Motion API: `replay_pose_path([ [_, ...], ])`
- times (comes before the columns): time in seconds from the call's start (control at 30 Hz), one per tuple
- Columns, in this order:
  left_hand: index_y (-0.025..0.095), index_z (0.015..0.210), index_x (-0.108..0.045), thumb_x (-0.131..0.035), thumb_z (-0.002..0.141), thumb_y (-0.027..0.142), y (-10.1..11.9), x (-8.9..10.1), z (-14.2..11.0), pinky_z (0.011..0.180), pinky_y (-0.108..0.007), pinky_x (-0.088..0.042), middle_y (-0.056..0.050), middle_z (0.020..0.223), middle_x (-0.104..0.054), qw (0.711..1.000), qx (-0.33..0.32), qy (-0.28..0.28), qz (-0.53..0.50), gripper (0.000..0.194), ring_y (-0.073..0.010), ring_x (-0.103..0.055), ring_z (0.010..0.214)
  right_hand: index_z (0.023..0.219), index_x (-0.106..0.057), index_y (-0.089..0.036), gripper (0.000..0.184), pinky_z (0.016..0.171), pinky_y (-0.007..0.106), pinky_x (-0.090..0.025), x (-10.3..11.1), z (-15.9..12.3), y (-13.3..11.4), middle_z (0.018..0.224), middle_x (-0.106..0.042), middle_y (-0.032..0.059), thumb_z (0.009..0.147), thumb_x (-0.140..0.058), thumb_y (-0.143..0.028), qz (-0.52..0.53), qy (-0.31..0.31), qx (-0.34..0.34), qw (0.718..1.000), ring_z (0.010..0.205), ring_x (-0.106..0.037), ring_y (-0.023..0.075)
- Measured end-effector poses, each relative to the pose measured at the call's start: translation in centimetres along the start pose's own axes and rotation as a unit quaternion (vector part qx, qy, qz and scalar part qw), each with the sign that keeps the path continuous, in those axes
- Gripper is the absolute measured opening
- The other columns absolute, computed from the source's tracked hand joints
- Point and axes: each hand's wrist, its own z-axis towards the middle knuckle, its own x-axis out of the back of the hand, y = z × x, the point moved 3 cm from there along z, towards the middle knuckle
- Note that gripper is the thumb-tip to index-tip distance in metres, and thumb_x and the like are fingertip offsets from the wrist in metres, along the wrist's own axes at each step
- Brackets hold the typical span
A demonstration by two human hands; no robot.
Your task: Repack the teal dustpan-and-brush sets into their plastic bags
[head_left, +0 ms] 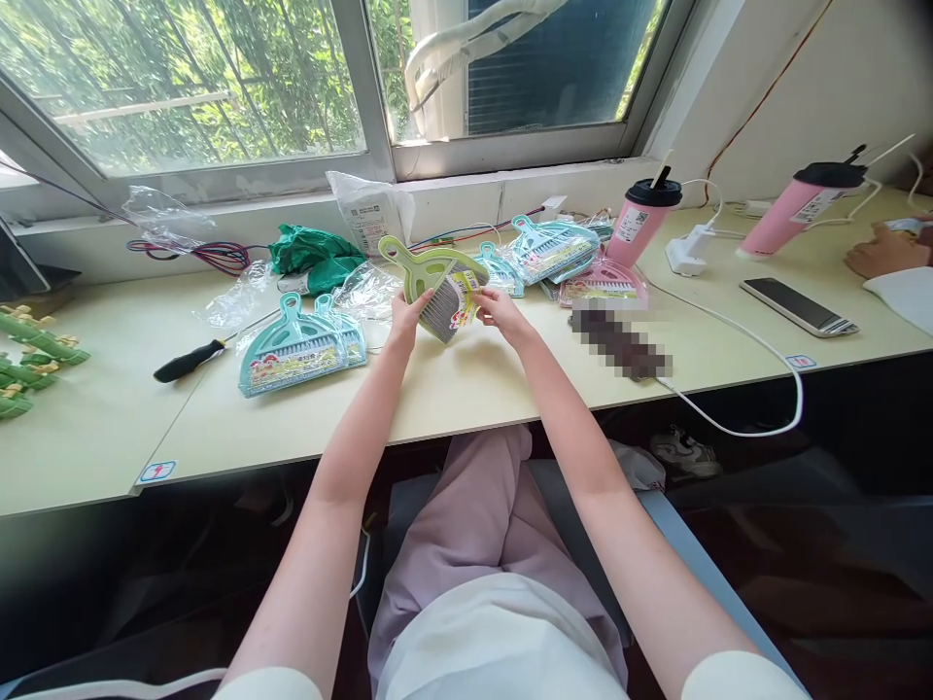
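Note:
A light green mini dustpan with a grey-bristled brush and a paper label point(437, 282) is held up above the desk point(473, 389) between both hands. My left hand point(405, 316) grips its lower left edge with closed fingers. My right hand point(500, 309) pinches the right side at the label. A pair of teal dustpan sets point(298, 348) lies flat to the left of my left hand. More teal sets point(546, 248) and a pink one point(602, 285) are piled behind my right hand.
A black-handled screwdriver point(190, 361) lies at left near crumpled plastic bags point(240, 297) and a green bag point(313, 255). Two pink tumblers point(641, 222), point(798, 206), a phone point(798, 306), a white charger with cable point(689, 253) and another person's hand point(885, 251) are at right.

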Motion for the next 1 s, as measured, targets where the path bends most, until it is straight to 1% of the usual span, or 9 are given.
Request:
replay_pose_path([
  [0.1, 0.018, 0.098, -0.073, -0.097, 0.052, 0.047, 0.0, -0.4, -0.3, 0.096, -0.040, -0.056, -0.008, 0.101, -0.078, 1.000, 0.000, -0.006, 0.000, 0.059, -0.0264, -0.073, 0.101, 0.094, -0.070, -0.023, 0.026, 0.050, 0.017, -0.037, -0.1, 0.2, 0.7, 0.085, -0.069, -0.0022, 0.082, -0.078, -0.045, -0.017, 0.031, -0.018, 0.999, 0.056, -0.051, 0.0047],
  [0.17, 0.018, 0.098, -0.074, -0.097, 0.051, 0.046, 0.1, -0.6, -0.5, 0.095, -0.039, -0.056, -0.008, 0.100, -0.077, 1.000, 0.001, -0.007, 0.000, 0.059, -0.0262, -0.073, 0.099, 0.095, -0.072, -0.024, 0.028, 0.057, 0.020, -0.045, 0.1, 0.6, 1.0, 0.088, -0.072, -0.0014, 0.081, -0.080, -0.047, -0.015, 0.054, -0.020, 0.998, 0.061, -0.056, 0.0065],
  [0.27, 0.018, 0.098, -0.073, -0.097, 0.052, 0.043, 0.3, -0.7, -0.6, 0.096, -0.040, -0.055, -0.008, 0.099, -0.077, 1.000, 0.007, -0.005, -0.001, 0.057, -0.0269, -0.073, 0.101, 0.090, -0.073, -0.021, 0.038, 0.070, 0.026, -0.053, 0.4, 1.1, 1.2, 0.085, -0.074, 0.0002, 0.068, -0.090, -0.046, 0.024, 0.070, -0.005, 0.997, 0.071, -0.065, 0.0115],
  [0.4, 0.018, 0.096, -0.071, -0.097, 0.054, 0.041, 0.6, -0.9, -0.9, 0.098, -0.041, -0.055, -0.009, 0.100, -0.077, 1.000, 0.019, -0.001, -0.001, 0.054, -0.0284, -0.072, 0.105, 0.082, -0.071, -0.019, 0.044, 0.079, 0.032, -0.057, 0.6, 1.2, 1.1, 0.079, -0.074, 0.0016, 0.055, -0.097, -0.042, 0.055, 0.082, 0.012, 0.995, 0.079, -0.070, 0.0166],
  [0.53, 0.018, 0.097, -0.071, -0.097, 0.055, 0.040, 0.8, -0.9, -1.1, 0.099, -0.041, -0.054, -0.009, 0.102, -0.077, 1.000, 0.018, 0.002, 0.002, 0.054, -0.0293, -0.071, 0.109, 0.082, -0.071, -0.021, 0.043, 0.075, 0.030, -0.055, 0.9, 0.8, 1.0, 0.079, -0.074, 0.0007, 0.056, -0.096, -0.044, 0.024, 0.100, 0.012, 0.995, 0.081, -0.070, 0.0166],
  [0.73, 0.017, 0.097, -0.072, -0.097, 0.053, 0.041, 0.7, -0.8, -1.0, 0.098, -0.040, -0.055, -0.009, 0.101, -0.077, 1.000, 0.019, -0.001, 0.006, 0.056, -0.0285, -0.072, 0.106, 0.083, -0.068, -0.021, 0.037, 0.066, 0.024, -0.043, 1.4, 0.3, 0.6, 0.091, -0.077, 0.0008, 0.066, -0.089, -0.047, -0.030, 0.131, -0.004, 0.991, 0.080, -0.068, 0.0134],
  [0.83, 0.018, 0.097, -0.072, -0.098, 0.053, 0.041, 0.6, -0.8, -0.9, 0.100, -0.041, -0.055, -0.008, 0.100, -0.077, 1.000, 0.026, 0.002, 0.004, 0.056, -0.0289, -0.072, 0.107, 0.090, -0.069, -0.022, 0.036, 0.064, 0.022, -0.040, 1.4, 0.2, 0.3, 0.096, -0.077, 0.0009, 0.070, -0.086, -0.048, -0.035, 0.131, -0.009, 0.991, 0.083, -0.068, 0.0132],
  [0.9, 0.018, 0.098, -0.072, -0.098, 0.054, 0.040, 0.5, -0.8, -0.9, 0.101, -0.041, -0.055, -0.009, 0.100, -0.076, 1.000, 0.028, 0.002, 0.002, 0.056, -0.0290, -0.072, 0.107, 0.094, -0.070, -0.024, 0.037, 0.063, 0.022, -0.039, 1.5, 0.3, 0.3, 0.096, -0.075, -0.0001, 0.071, -0.085, -0.048, -0.034, 0.130, -0.009, 0.991, 0.081, -0.066, 0.0124],
  [1.0, 0.018, 0.098, -0.072, -0.098, 0.053, 0.039, 0.5, -0.9, -0.9, 0.101, -0.042, -0.054, -0.009, 0.100, -0.076, 1.000, 0.030, 0.001, -0.001, 0.056, -0.0290, -0.072, 0.106, 0.090, -0.071, -0.025, 0.036, 0.058, 0.021, -0.036, 1.8, 0.5, 0.5, 0.091, -0.072, -0.0019, 0.070, -0.086, -0.050, -0.023, 0.128, -0.005, 0.991, 0.074, -0.059, 0.0102],
])
